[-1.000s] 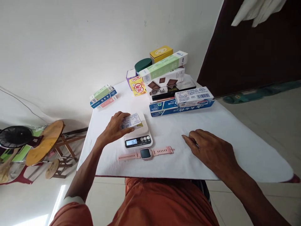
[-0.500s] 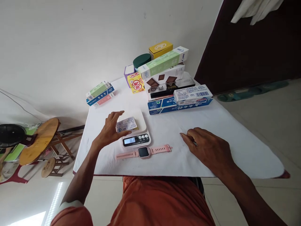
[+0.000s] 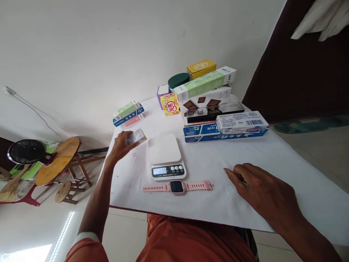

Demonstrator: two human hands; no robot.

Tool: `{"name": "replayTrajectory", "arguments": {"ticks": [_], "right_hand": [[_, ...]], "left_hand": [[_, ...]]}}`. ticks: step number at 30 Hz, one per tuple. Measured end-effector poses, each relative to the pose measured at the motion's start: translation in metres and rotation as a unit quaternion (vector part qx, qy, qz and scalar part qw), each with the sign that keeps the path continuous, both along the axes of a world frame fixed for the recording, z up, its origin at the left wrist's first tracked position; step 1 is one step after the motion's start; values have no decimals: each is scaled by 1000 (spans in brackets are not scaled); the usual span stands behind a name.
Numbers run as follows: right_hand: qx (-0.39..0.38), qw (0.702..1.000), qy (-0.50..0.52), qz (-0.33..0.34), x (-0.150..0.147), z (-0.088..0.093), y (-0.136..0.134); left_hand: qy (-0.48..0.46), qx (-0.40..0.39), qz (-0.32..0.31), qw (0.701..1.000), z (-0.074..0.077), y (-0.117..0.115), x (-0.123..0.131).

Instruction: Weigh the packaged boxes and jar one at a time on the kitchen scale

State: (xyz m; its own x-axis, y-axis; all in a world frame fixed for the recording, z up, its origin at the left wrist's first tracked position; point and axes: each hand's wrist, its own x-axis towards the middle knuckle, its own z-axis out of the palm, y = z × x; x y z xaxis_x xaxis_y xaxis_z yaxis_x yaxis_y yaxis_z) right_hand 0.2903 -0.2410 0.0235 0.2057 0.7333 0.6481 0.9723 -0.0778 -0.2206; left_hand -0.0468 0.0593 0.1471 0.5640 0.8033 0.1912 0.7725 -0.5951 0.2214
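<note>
My left hand (image 3: 121, 146) is closed around a small pale printed box (image 3: 137, 136), just left of the white kitchen scale (image 3: 164, 150). Nothing lies on the scale's plate, and its lit display shows digits that look like 277. A pink-strapped smartwatch (image 3: 177, 187) lies stretched out in front of the scale. My right hand (image 3: 261, 185) rests on the white cloth right of the watch, its fingers curled in. A small greyish bit shows between those fingers, too little of it to name.
Behind my left hand is a stack of small boxes (image 3: 128, 113). A pile of cartons, topped by a green-and-white box (image 3: 205, 83), stands at the back right beside a yellow packet (image 3: 170, 104) and a dark green lid (image 3: 178, 80). Stools and a fan (image 3: 26, 152) are off to the left.
My left hand has taken the small box off the scale and carried it left. The display reading has changed from 363. My right hand stays curled on the cloth; the view has shifted.
</note>
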Motion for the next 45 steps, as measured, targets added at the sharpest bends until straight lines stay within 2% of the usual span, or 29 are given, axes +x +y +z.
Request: {"name": "replayTrajectory", "arguments": {"ticks": [3, 7, 10, 14, 18, 21, 24, 27, 29, 31, 33, 35, 39, 42, 45], "right_hand": [[8, 1000, -19, -3, 1, -2, 1], [23, 999, -33, -11, 1, -2, 3], [24, 999, -33, -10, 0, 0, 3], [11, 1000, -10, -10, 1, 0, 3], [8, 1000, 17, -20, 0, -2, 3], [-11, 999, 25, -20, -1, 0, 4], [-25, 999, 33, -26, -1, 2, 4], [-27, 999, 21, -39, -2, 3, 4], [-28, 999, 18, -43, -2, 3, 4], [-30, 998, 26, -44, -3, 2, 4], [-28, 998, 32, -47, -3, 2, 4], [-22, 998, 31, -51, -3, 2, 4], [-14, 998, 32, -48, -3, 3, 4], [-9, 998, 31, -45, -2, 3, 4], [-5, 999, 32, -41, -2, 4, 3]], "left_hand": [[21, -7, 103, 994, -8, 55, -13], [17, -16, 141, 990, -23, 105, -11], [5, -12, 145, 989, -31, 121, -8], [0, 11, 149, 989, -38, 123, -10], [7, 32, 148, 988, -32, 110, -2], [-20, 65, 87, 994, -14, 93, 29], [-83, 80, -76, 990, 13, 63, 88], [-104, 71, -253, 959, 36, 14, 164], [-82, 45, -343, 935, 41, -22, 213], [-38, 38, -397, 916, 36, -54, 253], [21, 43, -403, 914, 26, -78, 283], [72, 48, -382, 920, 14, -90, 303], [104, 53, -343, 932, -3, -89, 324], [71, 32, -336, 939, -2, -80, 320], [-3, 3, -337, 941, 14, -74, 289]]}}
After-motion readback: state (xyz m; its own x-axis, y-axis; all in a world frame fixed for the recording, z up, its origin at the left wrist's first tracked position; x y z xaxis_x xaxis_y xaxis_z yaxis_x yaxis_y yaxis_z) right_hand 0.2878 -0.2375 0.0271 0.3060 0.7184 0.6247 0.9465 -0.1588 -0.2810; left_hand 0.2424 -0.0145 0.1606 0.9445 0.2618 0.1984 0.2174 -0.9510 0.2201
